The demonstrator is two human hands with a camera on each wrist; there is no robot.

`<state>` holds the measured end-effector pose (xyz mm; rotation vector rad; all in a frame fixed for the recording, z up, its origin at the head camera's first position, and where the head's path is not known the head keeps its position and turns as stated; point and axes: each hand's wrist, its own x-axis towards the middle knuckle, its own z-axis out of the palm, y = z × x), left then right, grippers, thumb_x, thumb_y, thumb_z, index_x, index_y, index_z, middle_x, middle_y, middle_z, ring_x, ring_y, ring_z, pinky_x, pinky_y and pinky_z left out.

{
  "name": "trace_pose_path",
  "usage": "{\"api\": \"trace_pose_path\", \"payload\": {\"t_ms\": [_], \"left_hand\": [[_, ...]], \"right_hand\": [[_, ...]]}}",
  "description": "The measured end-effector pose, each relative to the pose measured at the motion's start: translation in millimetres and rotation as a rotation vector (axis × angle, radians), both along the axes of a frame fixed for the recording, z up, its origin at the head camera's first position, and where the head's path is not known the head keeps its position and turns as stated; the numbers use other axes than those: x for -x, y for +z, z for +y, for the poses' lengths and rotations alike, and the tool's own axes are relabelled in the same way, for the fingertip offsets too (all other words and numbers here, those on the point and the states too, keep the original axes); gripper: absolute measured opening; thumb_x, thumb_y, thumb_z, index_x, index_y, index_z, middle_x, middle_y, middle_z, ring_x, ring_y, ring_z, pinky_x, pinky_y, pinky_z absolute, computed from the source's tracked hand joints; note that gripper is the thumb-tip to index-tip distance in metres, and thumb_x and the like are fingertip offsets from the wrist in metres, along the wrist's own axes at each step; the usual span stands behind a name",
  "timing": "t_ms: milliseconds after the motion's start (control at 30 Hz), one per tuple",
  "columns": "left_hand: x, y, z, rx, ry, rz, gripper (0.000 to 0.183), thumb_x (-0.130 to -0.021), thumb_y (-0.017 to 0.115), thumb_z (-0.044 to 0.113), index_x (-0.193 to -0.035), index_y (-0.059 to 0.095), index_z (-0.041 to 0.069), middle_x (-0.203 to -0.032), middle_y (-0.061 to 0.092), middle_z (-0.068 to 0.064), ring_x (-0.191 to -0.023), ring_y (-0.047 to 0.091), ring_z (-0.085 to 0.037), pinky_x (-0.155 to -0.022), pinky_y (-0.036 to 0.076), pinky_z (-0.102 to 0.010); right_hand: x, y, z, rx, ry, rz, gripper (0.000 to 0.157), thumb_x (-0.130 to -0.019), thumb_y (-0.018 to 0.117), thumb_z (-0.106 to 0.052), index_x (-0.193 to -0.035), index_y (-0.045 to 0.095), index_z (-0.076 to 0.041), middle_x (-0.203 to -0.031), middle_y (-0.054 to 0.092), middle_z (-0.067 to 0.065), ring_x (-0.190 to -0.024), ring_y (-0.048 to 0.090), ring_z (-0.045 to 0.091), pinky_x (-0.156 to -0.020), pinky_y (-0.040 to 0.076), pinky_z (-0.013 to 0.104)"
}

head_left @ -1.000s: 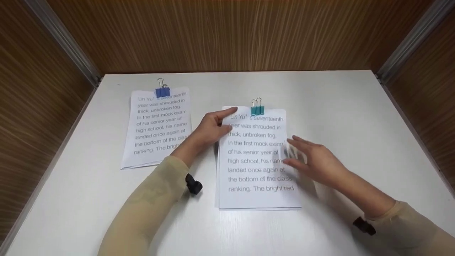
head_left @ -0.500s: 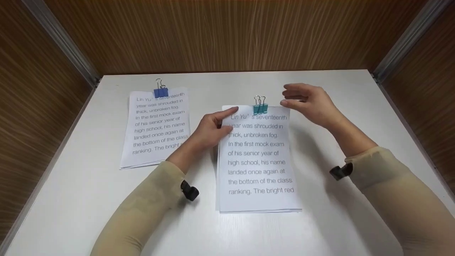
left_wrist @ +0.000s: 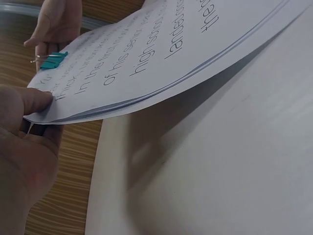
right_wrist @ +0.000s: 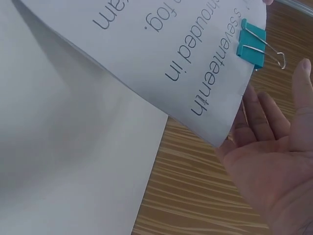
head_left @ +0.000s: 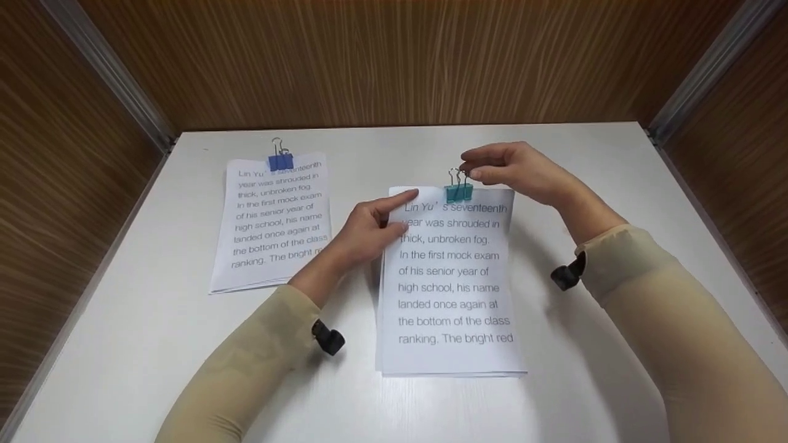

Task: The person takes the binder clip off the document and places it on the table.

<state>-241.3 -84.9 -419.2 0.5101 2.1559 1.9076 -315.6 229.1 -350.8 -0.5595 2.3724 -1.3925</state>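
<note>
A stack of printed paper sheets (head_left: 452, 280) tilts up from the table at its top end, its left upper edge pinched by my left hand (head_left: 363, 231). In the left wrist view the thumb (left_wrist: 36, 100) lies on the print and the fingers are behind the sheets. A teal binder clip (head_left: 458, 192) grips the stack's top edge, its wire handles standing up. Just right of those handles is my right hand (head_left: 514, 169). In the right wrist view its thumb (right_wrist: 303, 85) stands apart from the teal clip, with fingers partly behind the paper.
A second printed stack (head_left: 277, 221) with a blue binder clip (head_left: 281, 162) lies at the left on the white table (head_left: 135, 320). Wood-grain panels (head_left: 394, 61) enclose the back and sides.
My right hand has gone from the stack's right edge up and then left to the teal clip's handles. The left hand keeps its pinch; the stack's top end has shifted slightly right.
</note>
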Motion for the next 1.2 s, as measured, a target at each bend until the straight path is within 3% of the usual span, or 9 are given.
{"api": "trace_pose_path", "payload": {"t_ms": [233,400,500,633,800,1200], "left_hand": [[-1.6,0.9,-1,-0.012,-0.016,0.015,0.059,-0.101,0.064,-0.002,-0.153,0.06,0.025,-0.129,0.074,-0.005,-0.093,0.077,-0.025,-0.068,0.059,-0.026],[-2.7,1.6,0,-0.02,-0.022,0.001,0.06,-0.101,0.064,-0.003,-0.153,0.059,0.025,-0.13,0.074,-0.006,-0.098,0.077,-0.025,-0.074,0.062,-0.028],[-3.0,1.3,1,-0.014,-0.02,-0.005,0.06,-0.101,0.064,-0.003,-0.153,0.06,0.025,-0.13,0.074,-0.006,-0.099,0.077,-0.025,-0.075,0.062,-0.029],[-2.6,0.9,2,-0.001,-0.022,-0.003,0.059,-0.101,0.064,-0.002,-0.153,0.06,0.026,-0.13,0.074,-0.005,-0.098,0.077,-0.024,-0.073,0.061,-0.028],[-1.7,0.4,3,0.002,-0.02,0.002,0.059,-0.101,0.064,-0.002,-0.153,0.06,0.026,-0.128,0.074,-0.005,-0.097,0.077,-0.023,-0.072,0.061,-0.028],[0.2,-6.2,-1,0.0,0.006,0.007,0.06,-0.1,0.064,-0.003,-0.152,0.06,0.025,-0.126,0.075,-0.005,-0.09,0.076,-0.023,-0.066,0.058,-0.025]], "right_hand": [[1.9,0.8,-4,0.021,0.049,-0.041,0.049,-0.104,0.073,-0.027,-0.146,0.064,-0.004,-0.138,0.071,0.009,-0.126,0.067,0.019,-0.111,0.05,0.035],[0.5,2.0,-9,-0.014,0.026,-0.044,0.051,-0.101,0.075,-0.034,-0.144,0.067,-0.008,-0.137,0.071,0.005,-0.126,0.066,0.017,-0.112,0.044,0.033],[-0.4,1.5,-10,-0.027,0.011,-0.048,0.049,-0.1,0.076,-0.038,-0.14,0.071,-0.011,-0.135,0.072,0.004,-0.122,0.067,0.018,-0.112,0.043,0.038],[-3.0,2.0,-12,-0.037,-0.001,-0.051,0.045,-0.1,0.075,-0.039,-0.136,0.074,-0.012,-0.13,0.073,0.006,-0.116,0.067,0.021,-0.11,0.044,0.043],[-4.9,2.2,-12,-0.017,-0.029,-0.051,0.041,-0.102,0.074,-0.035,-0.134,0.074,-0.01,-0.13,0.073,0.01,-0.118,0.065,0.021,-0.111,0.04,0.041],[-4.5,2.3,9,0.111,-0.17,0.072,0.038,-0.107,0.068,-0.03,-0.133,0.071,-0.002,-0.117,0.075,0.007,-0.109,0.072,0.021,-0.115,0.044,0.047]]}}
